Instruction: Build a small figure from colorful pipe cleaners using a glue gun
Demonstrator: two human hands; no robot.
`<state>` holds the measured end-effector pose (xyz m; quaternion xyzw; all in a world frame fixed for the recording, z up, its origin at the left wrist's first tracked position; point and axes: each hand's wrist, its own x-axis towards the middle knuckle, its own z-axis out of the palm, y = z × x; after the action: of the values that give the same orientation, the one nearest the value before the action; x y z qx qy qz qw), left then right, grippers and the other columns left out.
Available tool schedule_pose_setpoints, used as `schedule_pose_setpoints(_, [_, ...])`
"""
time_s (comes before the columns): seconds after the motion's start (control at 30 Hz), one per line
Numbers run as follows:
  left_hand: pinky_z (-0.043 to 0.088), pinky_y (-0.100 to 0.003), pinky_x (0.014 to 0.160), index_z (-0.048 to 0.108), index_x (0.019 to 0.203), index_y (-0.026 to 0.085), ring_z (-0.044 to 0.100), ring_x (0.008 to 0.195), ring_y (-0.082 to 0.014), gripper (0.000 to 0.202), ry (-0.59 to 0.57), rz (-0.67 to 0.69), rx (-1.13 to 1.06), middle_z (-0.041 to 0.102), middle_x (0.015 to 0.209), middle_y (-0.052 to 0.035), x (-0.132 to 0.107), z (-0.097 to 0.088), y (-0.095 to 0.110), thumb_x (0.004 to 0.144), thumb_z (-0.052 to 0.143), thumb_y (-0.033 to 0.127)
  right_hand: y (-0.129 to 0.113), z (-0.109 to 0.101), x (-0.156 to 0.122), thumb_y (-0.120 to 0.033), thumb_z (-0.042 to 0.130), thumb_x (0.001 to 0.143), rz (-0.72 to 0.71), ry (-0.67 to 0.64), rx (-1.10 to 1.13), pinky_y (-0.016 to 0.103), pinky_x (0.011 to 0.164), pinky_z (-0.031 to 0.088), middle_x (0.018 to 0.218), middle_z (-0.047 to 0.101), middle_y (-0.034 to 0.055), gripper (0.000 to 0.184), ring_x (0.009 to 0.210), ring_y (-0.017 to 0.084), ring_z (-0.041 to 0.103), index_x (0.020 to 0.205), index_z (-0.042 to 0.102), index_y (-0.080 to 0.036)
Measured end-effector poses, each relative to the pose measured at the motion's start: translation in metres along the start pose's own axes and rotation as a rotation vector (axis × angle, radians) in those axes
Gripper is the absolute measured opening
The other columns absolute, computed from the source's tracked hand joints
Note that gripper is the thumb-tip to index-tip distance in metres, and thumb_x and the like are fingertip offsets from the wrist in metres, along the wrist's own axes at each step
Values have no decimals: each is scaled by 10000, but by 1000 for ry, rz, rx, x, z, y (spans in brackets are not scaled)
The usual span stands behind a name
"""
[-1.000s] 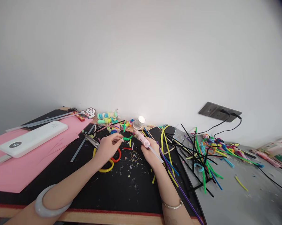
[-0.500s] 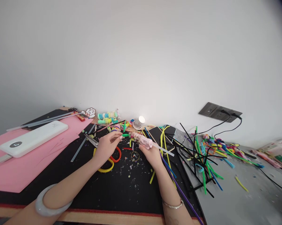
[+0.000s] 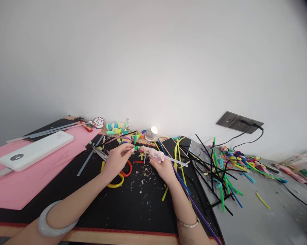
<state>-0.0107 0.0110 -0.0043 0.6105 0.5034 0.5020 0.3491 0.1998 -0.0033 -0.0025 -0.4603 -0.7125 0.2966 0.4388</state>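
Observation:
My right hand [image 3: 163, 169] is closed round a pink hot glue gun [image 3: 155, 154], whose nozzle end points left. A translucent glue stick [image 3: 177, 161] juts out of the gun's back. Between the fingertips of my left hand [image 3: 119, 157] is pinched a small green pipe cleaner piece [image 3: 136, 148], and the nozzle end meets or nearly meets it. Whether they touch I cannot tell. Beneath my left hand lie scissors [image 3: 115, 185] with yellow and red handles, partly hidden by the wrist.
Black mat [image 3: 140, 217] with scraps covers the middle. At left lie a white power bank [image 3: 38, 149] and pink sheets [image 3: 23, 190]. A lit small lamp [image 3: 151, 133] stands by the wall. Phones [image 3: 170, 147] and a tangle of pipe cleaners [image 3: 220, 177] are at right, below a socket [image 3: 239, 121].
The glue gun has shifted slightly left, its nozzle end now closer to my left fingertips and the green piece. My left hand has barely moved.

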Motion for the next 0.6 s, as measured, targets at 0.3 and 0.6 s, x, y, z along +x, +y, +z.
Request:
schedule_pose_setpoints(0.3, [554,-368,839,657,911,212,716,855,-237,232,-5,-4,2,751,896,-51,0,0,0,800,585,403,-1,-1,0,-265,607,828,-6,-9,-41,436,969,490,1155,698,54,353,1067,265,653,1171,681,-226])
schedule_pose_setpoints(0.6, [560,-372,834,659,913,208,715,828,-234,236,26,-15,-8,749,883,-49,1,0,0,788,590,396,3,-2,0,-275,618,817,-3,50,-148,404,911,518,1077,726,61,289,993,268,677,1079,718,-204])
